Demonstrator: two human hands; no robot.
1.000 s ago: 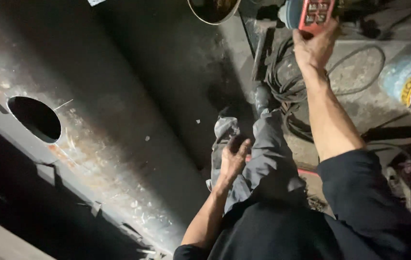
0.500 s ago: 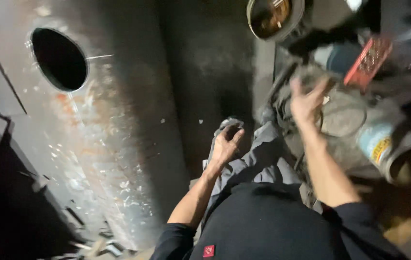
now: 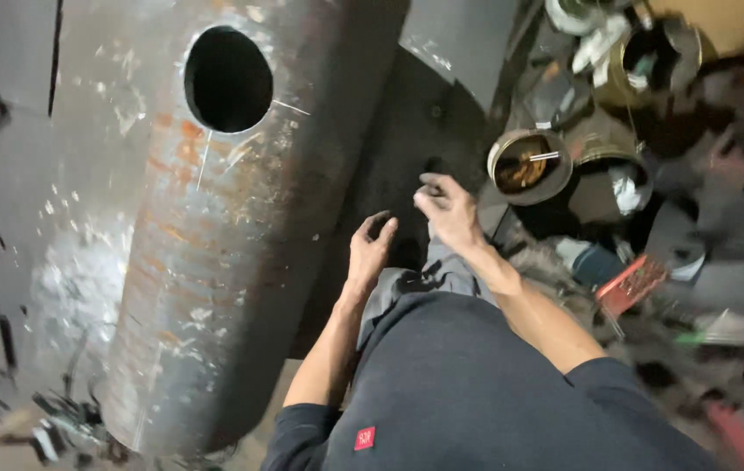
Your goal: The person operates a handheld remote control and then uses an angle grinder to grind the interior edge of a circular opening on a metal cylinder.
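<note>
- At the bottom of the frame the person's dark shirt fills the lower centre, and both bare forearms go up from it toward the middle.
- The left hand (image 3: 370, 253) is in the centre of the frame, fingers loosely curled and half open, holding nothing. It hangs over the dark floor (image 3: 416, 131), just beside the right edge of the steel pipe (image 3: 215, 262).
- The right hand (image 3: 449, 209) is a little higher and to the right, near the left hand. Its fingers are bent and a bit spread, and nothing is in it; it is above the grey trouser knee (image 3: 437, 275).
- The steel pipe is big and rusty, lying from the lower left to the top centre, with a round hole (image 3: 228, 80) in its upper part.
- Right of the right hand stands an open tin can (image 3: 529, 166), near but apart.
- Lower right of it lies a red flat tool (image 3: 632, 283), blurred.
</note>
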